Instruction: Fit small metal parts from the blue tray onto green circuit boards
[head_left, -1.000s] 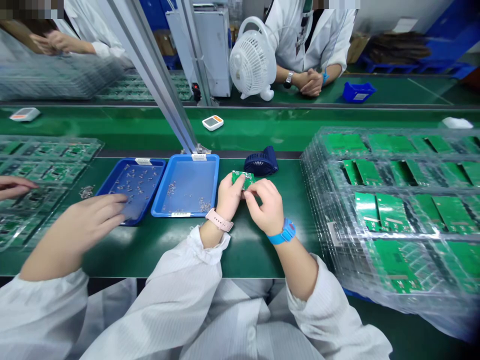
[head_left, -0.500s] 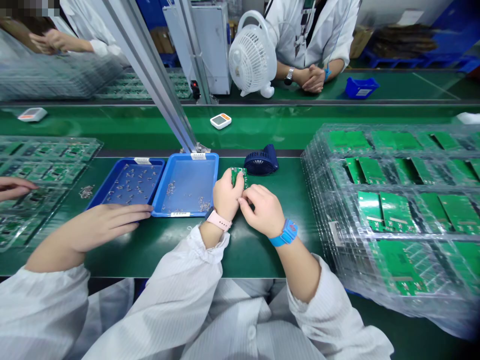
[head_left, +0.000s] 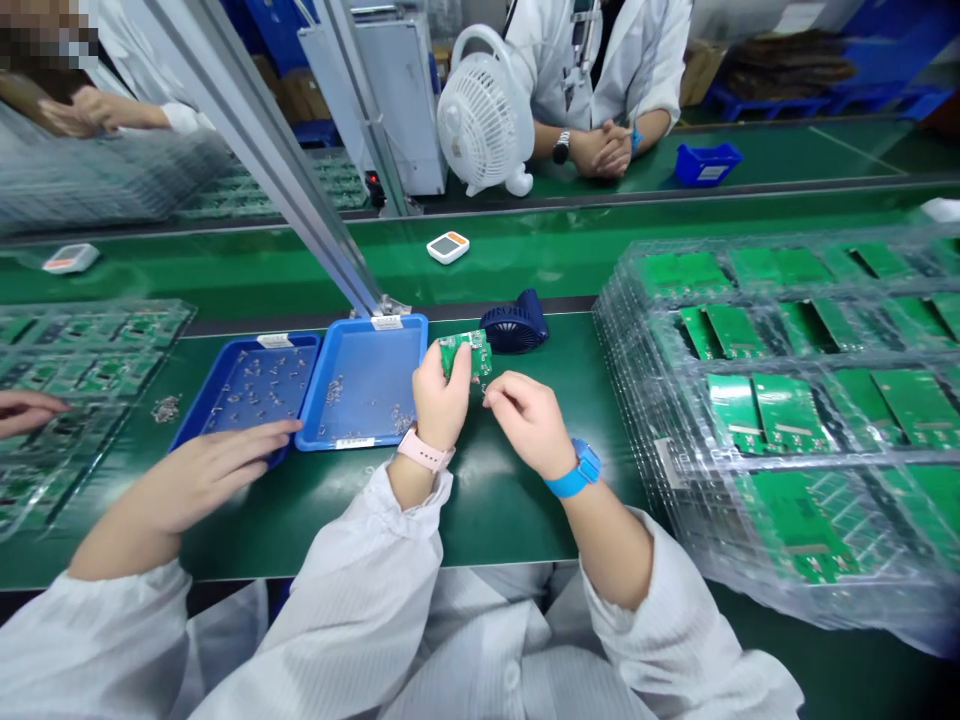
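A small green circuit board [head_left: 472, 357] is gripped between the thumb and fingers of my left hand [head_left: 441, 400], which wears a pink-strapped watch. Just right of it, my right hand [head_left: 529, 420], with a blue wristband, is closed in a pinch. A tiny metallic part [head_left: 484, 386] shows at those fingertips, too small to name; the fingertips are slightly apart from the board. Left of my hands lies a blue tray [head_left: 363, 380] with small metal parts in two loose clusters. A second blue tray [head_left: 240, 350] beside it holds scattered small metal parts.
A co-worker's hand [head_left: 217, 465] reaches over the left tray. A navy handheld fan [head_left: 514, 325] lies behind the board. Stacked clear plastic trays [head_left: 667, 465] with green boards stand right. A metal post [head_left: 300, 190] rises behind the trays; a white timer [head_left: 448, 247] lies beyond.
The circuit board is turned and lifted into fuller view in my left hand. My right fingertips have separated slightly from my left hand. The whole view has shifted a little.
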